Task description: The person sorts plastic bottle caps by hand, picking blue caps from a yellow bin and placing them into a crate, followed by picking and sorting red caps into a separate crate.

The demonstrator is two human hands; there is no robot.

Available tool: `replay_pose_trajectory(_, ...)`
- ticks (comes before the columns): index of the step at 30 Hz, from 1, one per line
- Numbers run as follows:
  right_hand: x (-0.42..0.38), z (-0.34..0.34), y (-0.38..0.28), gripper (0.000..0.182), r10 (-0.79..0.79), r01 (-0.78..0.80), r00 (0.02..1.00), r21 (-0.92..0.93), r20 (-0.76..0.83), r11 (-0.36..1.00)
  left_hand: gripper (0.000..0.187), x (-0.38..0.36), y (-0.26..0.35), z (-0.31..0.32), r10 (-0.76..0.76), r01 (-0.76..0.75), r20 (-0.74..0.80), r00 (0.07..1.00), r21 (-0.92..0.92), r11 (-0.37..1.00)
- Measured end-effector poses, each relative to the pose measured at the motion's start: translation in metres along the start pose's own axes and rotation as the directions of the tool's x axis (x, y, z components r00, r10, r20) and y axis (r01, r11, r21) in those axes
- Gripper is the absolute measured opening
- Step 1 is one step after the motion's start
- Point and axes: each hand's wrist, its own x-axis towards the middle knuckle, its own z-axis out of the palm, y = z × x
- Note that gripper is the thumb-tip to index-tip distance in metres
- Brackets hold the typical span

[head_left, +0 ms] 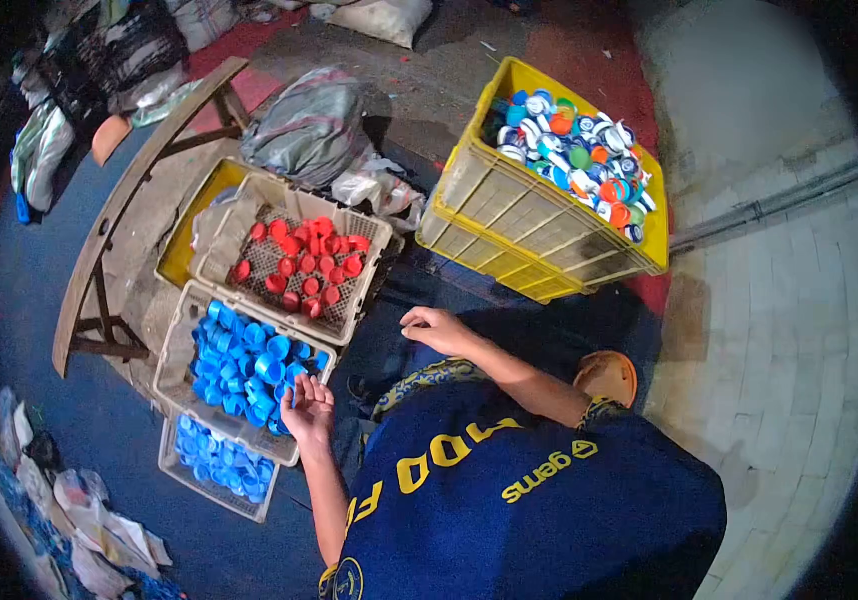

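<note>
My left hand is at the right rim of a crate of dark blue bottle caps. Its palm faces up with the fingers slightly bent and apart, and nothing shows in it. My right hand hangs in front of my body, to the right of the crates. Its fingers are loosely bent and apart from the thumb, with no object visible between them. Beyond the blue caps, a crate holds red caps. Lighter blue caps fill a lower crate nearest me.
A tall yellow crate heaped with mixed-colour caps stands at the right. A wooden bench lies left of the crates. Grey sacks sit behind them. A tiled wall bounds the right side, and plastic scraps lie lower left.
</note>
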Motion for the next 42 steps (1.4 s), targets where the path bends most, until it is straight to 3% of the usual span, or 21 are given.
replay_pose_trajectory(9,-0.029,-0.168,-0.010,0.026,-0.271,0.230,0.926,-0.178,-0.263,0.957,0.033,0.045,-0.088,0.081,0.004,0.005,-0.055,0.998,0.170,0.985)
replay_pose_trajectory(12,-0.043,-0.253,-0.019,0.025,-0.180,0.139,0.904,-0.130,-0.388,0.982,0.034,0.066,-0.147,0.117,0.018,0.003,-0.100,0.995,0.211,0.978)
replay_pose_trajectory(13,-0.044,-0.279,-0.014,0.023,-0.216,0.174,0.859,-0.134,-0.464,0.976,0.034,0.073,-0.171,0.127,0.024,-0.005,-0.091,0.996,0.206,0.979)
replay_pose_trajectory(15,-0.036,-0.337,0.009,0.022,-0.385,0.263,0.748,-0.291,-0.541,0.920,0.034,0.084,-0.213,0.147,-0.063,0.057,0.005,0.998,0.375,0.925)
replay_pose_trajectory(17,-0.032,-0.396,-0.001,0.021,-0.415,0.229,0.757,-0.391,-0.504,0.892,0.034,0.098,-0.262,0.173,-0.170,0.146,0.036,0.985,0.354,0.924)
replay_pose_trajectory(18,-0.022,-0.418,0.012,0.020,-0.409,0.158,0.778,-0.483,-0.477,0.861,0.034,0.087,-0.294,0.205,-0.151,0.142,-0.005,0.989,0.377,0.915)
replay_pose_trajectory(19,-0.012,-0.440,0.024,0.021,-0.501,0.180,0.769,-0.618,-0.397,0.765,0.033,0.082,-0.320,0.224,-0.157,0.157,-0.027,0.987,0.325,0.932)
replay_pose_trajectory(20,-0.005,-0.452,0.025,0.022,-0.486,0.167,0.789,-0.629,-0.376,0.759,0.032,0.081,-0.340,0.237,-0.174,0.180,-0.048,0.984,0.325,0.928)
replay_pose_trajectory(27,0.048,-0.456,0.039,0.036,-0.458,0.256,0.883,-0.718,-0.099,0.647,0.031,0.084,-0.394,0.275,-0.265,0.253,-0.019,0.964,0.373,0.893)
replay_pose_trajectory(29,0.060,-0.436,0.046,0.043,-0.415,0.209,0.904,-0.746,-0.098,0.632,0.031,0.087,-0.399,0.279,-0.236,0.228,-0.029,0.971,0.395,0.890)
replay_pose_trajectory(32,0.075,-0.420,0.056,0.027,-0.422,0.226,0.903,-0.745,-0.081,0.628,0.030,0.093,-0.401,0.285,-0.209,0.203,-0.031,0.977,0.411,0.889)
replay_pose_trajectory(35,0.079,-0.421,0.050,0.022,-0.313,0.172,0.948,-0.737,-0.057,0.653,0.028,0.096,-0.401,0.298,-0.186,0.180,-0.025,0.982,0.411,0.894)
replay_pose_trajectory(39,0.065,-0.427,0.035,0.020,-0.319,0.129,0.933,-0.671,-0.167,0.730,0.026,0.105,-0.393,0.315,-0.175,0.105,0.092,0.980,0.508,0.855)
replay_pose_trajectory(40,0.059,-0.428,0.030,0.024,-0.429,0.180,0.868,-0.645,-0.252,0.743,0.026,0.105,-0.393,0.319,-0.170,0.072,0.133,0.976,0.543,0.837)
replay_pose_trajectory(42,0.043,-0.428,0.016,0.028,-0.397,0.185,0.822,-0.469,-0.407,0.864,0.026,0.101,-0.394,0.334,-0.222,0.017,0.272,0.936,0.596,0.803)
